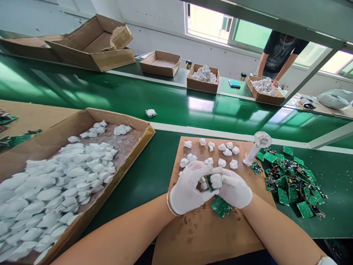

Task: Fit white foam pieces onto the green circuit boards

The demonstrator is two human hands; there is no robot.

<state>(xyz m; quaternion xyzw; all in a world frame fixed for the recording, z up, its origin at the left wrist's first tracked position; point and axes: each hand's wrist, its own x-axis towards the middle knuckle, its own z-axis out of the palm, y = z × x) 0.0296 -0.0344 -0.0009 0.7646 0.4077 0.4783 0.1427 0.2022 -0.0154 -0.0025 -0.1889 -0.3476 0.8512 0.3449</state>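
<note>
Between my gloved hands is a small green circuit board with a soft white lump against it. My left hand grips the board from the left, its thumb and fingers closed around the edge. From the right, my right hand is closed on the same board, with fingertips touching the white lump. Below the hands, another green circuit board lies on the cardboard sheet. Several white lumps sit on the sheet beyond my hands.
A carton of white lumps stands at left. A pile of circuit boards lies right, beside a clear-handled round-headed object. One board with a lump rests on the green conveyor belt. A person stands across, near a lump-filled box.
</note>
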